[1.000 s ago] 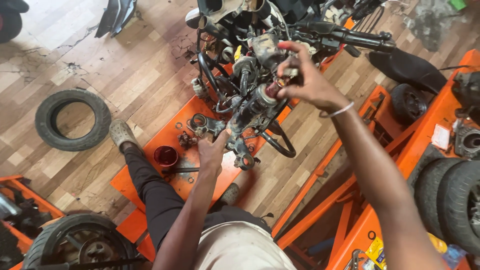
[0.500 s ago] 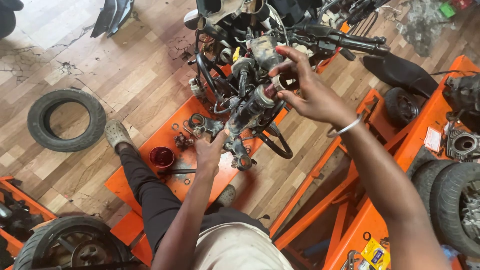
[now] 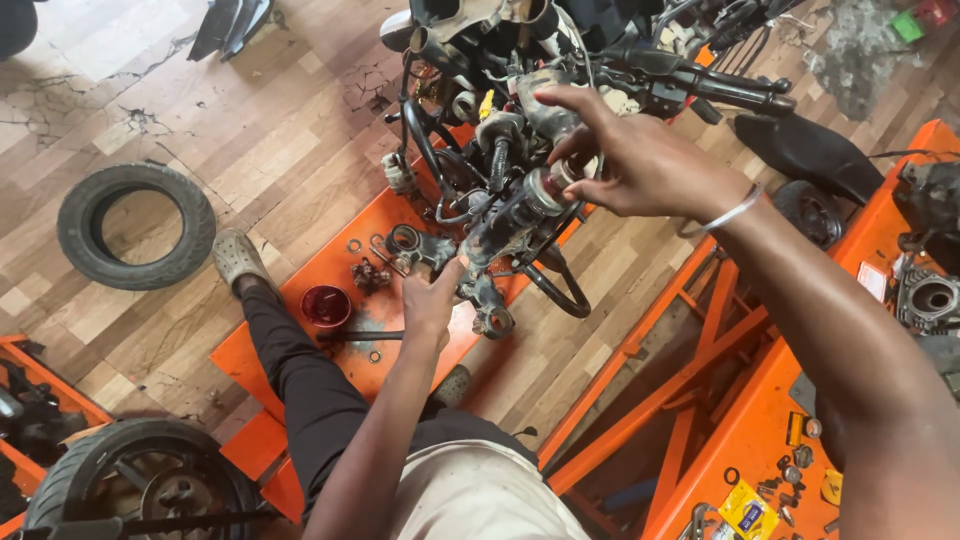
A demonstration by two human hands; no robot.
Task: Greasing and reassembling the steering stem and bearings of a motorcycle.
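Risk noted: your right hand (image 3: 640, 165) is pinching a small cap on the fork assembly (image 3: 510, 215) above the orange ramp (image 3: 330, 270) while your left hand (image 3: 432, 295) is gripping its lower end narrowly, so a slip may be dropping parts among loose washers (image 3: 355, 245).

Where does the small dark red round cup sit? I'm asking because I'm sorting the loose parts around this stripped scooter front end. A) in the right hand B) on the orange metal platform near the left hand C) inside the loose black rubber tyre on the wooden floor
B: the small dark red round cup rests on the orange metal platform, just beside the left hand.
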